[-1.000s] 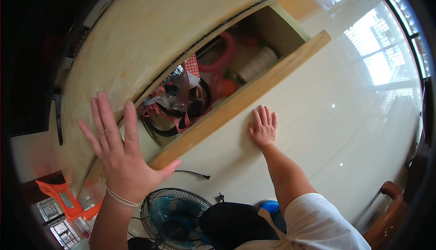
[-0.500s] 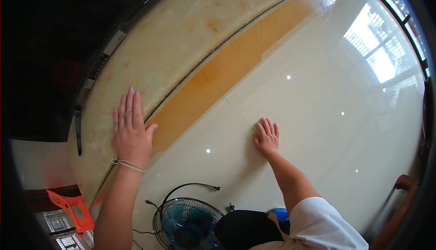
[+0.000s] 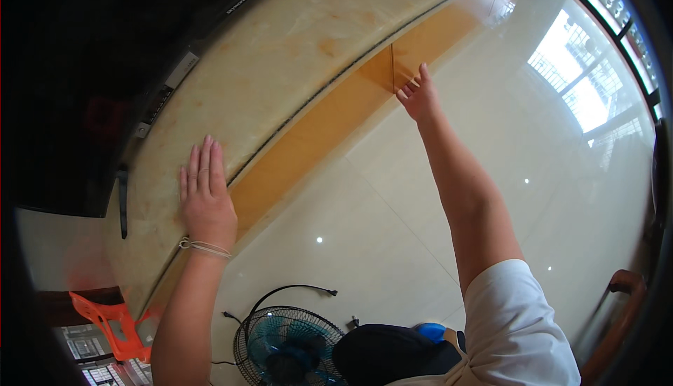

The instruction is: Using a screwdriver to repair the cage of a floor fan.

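Observation:
My left hand (image 3: 209, 200), with a thin pale band round its wrist, lies flat on the yellowish marble top (image 3: 308, 50) of a long low cabinet, beside its dark edge strip. The fingers are stretched out and hold nothing. My right arm reaches far out to the cabinet's orange-brown wooden front (image 3: 329, 120). There my right hand (image 3: 420, 99) is at the panel's lower edge, just right of an upright seam, with thumb raised and fingers apart. Whether the fingertips hook under the panel I cannot tell.
A black television (image 3: 84, 92) stands on the marble at the left. Below, on the shiny tiled floor (image 3: 371, 225), are a black fan (image 3: 287, 347) with blue-green blades and loose cables. An orange plastic chair (image 3: 116, 326) is at lower left, a curved wooden armrest (image 3: 627, 284) at lower right.
My right hand has moved up and away, from over the floor to the wooden front's lower edge. The left hand stays flat on the marble.

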Demonstrator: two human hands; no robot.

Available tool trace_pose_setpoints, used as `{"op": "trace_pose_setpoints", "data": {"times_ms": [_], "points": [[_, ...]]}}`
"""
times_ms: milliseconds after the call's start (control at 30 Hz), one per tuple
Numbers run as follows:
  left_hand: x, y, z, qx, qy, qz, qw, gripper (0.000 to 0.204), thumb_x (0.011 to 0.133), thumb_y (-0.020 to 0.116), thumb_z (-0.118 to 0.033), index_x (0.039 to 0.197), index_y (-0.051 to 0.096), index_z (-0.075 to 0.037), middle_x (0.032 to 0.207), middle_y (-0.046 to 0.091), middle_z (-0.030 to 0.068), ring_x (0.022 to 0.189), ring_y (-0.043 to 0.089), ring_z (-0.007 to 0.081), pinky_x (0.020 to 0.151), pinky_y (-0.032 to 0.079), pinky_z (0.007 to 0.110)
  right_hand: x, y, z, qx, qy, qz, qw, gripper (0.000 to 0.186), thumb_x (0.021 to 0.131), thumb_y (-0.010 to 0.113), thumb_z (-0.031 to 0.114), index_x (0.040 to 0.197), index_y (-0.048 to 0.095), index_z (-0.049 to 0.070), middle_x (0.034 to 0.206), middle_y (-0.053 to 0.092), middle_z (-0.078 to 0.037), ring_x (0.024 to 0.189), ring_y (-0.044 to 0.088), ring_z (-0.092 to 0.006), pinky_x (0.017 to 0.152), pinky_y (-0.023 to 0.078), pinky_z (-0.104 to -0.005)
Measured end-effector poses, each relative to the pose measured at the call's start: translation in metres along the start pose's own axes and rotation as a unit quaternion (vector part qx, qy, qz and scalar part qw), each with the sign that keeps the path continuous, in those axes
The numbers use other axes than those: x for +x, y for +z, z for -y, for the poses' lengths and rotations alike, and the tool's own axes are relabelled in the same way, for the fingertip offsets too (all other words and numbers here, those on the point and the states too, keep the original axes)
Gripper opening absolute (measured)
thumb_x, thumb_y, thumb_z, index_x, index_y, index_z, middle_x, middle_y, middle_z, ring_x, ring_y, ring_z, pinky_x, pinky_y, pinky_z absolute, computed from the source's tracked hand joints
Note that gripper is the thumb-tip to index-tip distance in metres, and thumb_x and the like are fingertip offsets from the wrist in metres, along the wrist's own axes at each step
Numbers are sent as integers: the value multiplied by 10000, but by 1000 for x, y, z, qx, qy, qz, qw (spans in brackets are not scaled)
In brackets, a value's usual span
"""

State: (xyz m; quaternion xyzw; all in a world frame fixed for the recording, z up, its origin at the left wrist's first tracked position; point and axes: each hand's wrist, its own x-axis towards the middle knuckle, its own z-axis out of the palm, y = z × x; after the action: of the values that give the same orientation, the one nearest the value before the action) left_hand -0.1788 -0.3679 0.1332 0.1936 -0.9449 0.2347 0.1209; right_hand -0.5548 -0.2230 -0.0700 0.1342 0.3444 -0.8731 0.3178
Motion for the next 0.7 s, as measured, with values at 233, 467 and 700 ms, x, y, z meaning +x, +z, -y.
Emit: {"op": "trace_pose_setpoints", "data": {"times_ms": [233, 467, 700], "points": [[-2, -6, 1, -8, -5, -2, 1000, 665, 864, 504, -4, 1489, 299, -105, 1545, 352, 65, 1406, 359, 292, 1141, 296, 496, 17, -6, 4, 18, 52, -79, 995, 1144, 751, 616, 768, 1535, 130, 91, 1366, 436, -189, 1233, 465, -286, 953, 357, -417], [5, -9, -8, -39, -18, 42, 998, 880, 744, 711, 4, 1494, 258, -85, 1562, 305, 89, 1433, 300, 308, 1172, 252, 467, 33, -17, 15, -8, 28, -48, 998, 921, 790, 527, 790, 1346, 435, 62, 1245, 521, -136, 1132, 498, -256, 936, 367, -385], [3, 2, -4, -8, -2, 29, 1000, 859, 756, 696, -2, 1492, 262, -88, 1565, 301, 87, 1440, 289, 298, 1178, 232, 479, 33, -50, 20, 41, 66, -60, 995, 837, 830, 442, 795, 1310, 490, 110, 1275, 543, -115, 1162, 510, -275, 985, 375, -403]]}}
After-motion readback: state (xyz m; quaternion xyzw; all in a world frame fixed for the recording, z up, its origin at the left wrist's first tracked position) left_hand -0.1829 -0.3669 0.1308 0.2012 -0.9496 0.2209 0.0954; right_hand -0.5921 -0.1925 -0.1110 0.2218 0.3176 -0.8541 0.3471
